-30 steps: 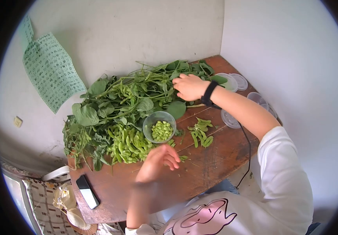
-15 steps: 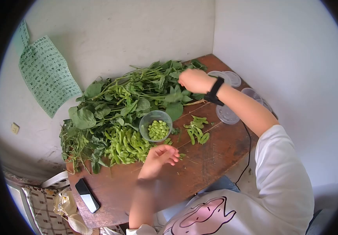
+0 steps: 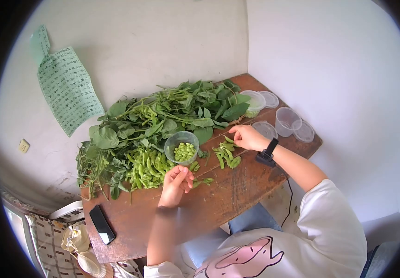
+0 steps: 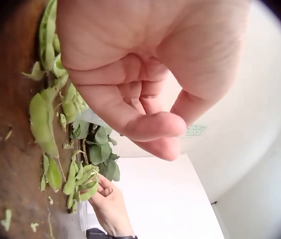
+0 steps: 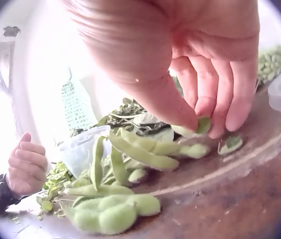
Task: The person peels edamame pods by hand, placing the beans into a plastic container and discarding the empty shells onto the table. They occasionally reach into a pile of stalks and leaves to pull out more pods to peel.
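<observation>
At table (image 3: 260, 183) | right grip (image 3: 250, 137) pinches 1 pod (image 5: 203, 125) | 1 phone (image 3: 101, 224)

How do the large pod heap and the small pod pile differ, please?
The large pod heap is bigger than the small pod pile. The heap lies left of the bean tub, beside leafy stalks; the pile lies right of it, by the right hand. Both are green.

head: left forearm (image 3: 162, 231) blurred, paper (image 3: 65, 83) writing illegible | right wrist: right hand (image 5: 195, 55) cropped
</observation>
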